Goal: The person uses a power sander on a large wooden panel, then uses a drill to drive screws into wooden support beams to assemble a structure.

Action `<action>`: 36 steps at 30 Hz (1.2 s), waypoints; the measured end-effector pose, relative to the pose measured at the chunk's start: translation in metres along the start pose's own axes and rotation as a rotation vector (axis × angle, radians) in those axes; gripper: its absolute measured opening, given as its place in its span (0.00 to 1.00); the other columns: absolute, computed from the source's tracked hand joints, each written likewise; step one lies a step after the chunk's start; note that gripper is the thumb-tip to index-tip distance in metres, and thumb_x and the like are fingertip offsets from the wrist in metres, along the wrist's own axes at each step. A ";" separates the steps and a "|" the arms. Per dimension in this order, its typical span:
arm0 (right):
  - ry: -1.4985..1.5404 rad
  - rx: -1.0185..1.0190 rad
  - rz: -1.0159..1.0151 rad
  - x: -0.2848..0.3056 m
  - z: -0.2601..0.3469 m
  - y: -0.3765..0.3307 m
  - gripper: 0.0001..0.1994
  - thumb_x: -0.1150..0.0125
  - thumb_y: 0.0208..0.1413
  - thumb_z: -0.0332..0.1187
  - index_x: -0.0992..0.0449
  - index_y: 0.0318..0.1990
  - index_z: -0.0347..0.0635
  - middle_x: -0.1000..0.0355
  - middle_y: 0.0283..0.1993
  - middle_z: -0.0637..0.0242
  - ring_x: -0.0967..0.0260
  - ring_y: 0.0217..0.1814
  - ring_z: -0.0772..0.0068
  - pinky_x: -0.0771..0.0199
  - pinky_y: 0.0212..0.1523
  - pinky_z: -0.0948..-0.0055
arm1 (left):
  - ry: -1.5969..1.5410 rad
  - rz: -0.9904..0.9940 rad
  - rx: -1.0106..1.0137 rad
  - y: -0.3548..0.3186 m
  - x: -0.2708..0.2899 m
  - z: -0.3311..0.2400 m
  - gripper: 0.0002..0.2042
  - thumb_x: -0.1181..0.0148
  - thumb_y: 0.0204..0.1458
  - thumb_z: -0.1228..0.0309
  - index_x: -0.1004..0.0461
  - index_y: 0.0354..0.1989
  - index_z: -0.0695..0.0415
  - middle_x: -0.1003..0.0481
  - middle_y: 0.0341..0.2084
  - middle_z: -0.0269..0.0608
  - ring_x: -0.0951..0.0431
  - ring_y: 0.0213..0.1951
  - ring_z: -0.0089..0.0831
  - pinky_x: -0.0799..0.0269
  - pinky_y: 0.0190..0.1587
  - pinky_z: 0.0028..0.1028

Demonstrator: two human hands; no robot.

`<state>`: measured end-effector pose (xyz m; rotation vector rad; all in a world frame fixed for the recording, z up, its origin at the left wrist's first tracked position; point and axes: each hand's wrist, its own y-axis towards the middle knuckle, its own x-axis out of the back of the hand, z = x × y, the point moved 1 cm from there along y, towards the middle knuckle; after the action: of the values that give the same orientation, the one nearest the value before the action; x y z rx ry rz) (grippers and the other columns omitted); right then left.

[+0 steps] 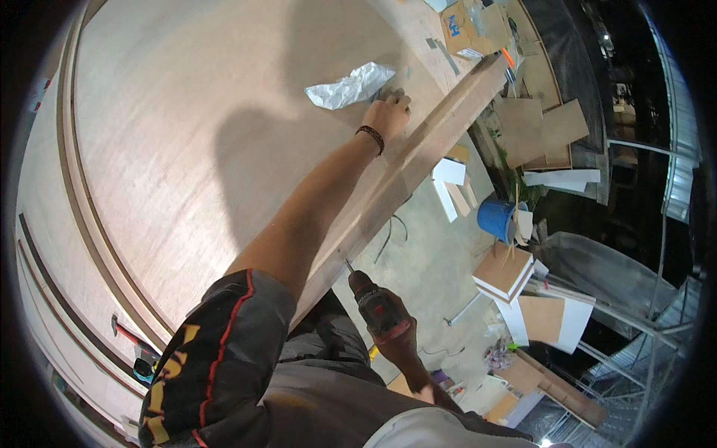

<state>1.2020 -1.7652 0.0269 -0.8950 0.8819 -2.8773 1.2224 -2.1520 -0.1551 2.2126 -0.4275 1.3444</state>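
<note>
— Plywood fills most of the view: a big pale-brown sheet (187, 127) spreading from the centre out to ten o'clock, with curved strips along its left rim and a thick timber beam (441, 123) edging it on the right, running from about one o'clock down toward the middle. What's the left hand doing?

— The left hand (387, 113) is stretched far out at twelve o'clock, fingers curled down on the sheet right at a crumpled whitish plastic bag (349, 86). It seems to be pinching something small there, but what it is, I cannot tell. A dark band circles the wrist.

— And the drill?

— The drill (381, 310) sits low, near six o'clock, just right of the beam's lower end. It has a black and dark red body, a stubby chuck and a thin metal bit pointing up toward eleven o'clock, its tip close to the beam's edge. The right hand (407, 351) is wrapped tight round the grip.

— Anything beyond the bench?

— At three o'clock, down on the grey concrete floor, a blue bucket (496, 218) stands among offcuts of board and white panels. At eight o'clock a red-handled tool (127, 334) lies by the curved strips.
</note>
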 end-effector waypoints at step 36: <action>-0.259 0.250 0.157 0.006 -0.054 0.008 0.17 0.29 0.50 0.27 0.23 0.49 0.37 0.22 0.45 0.60 0.24 0.47 0.59 0.27 0.52 0.62 | -1.145 -0.203 0.900 -0.216 0.126 -0.006 0.09 0.41 0.62 0.68 0.22 0.38 0.64 0.18 0.35 0.50 0.16 0.40 0.37 0.19 0.41 0.36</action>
<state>1.1678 -1.7453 -0.0107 -1.0819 0.5297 -2.5856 1.3861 -1.9715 -0.0976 3.5039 0.1017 -0.0621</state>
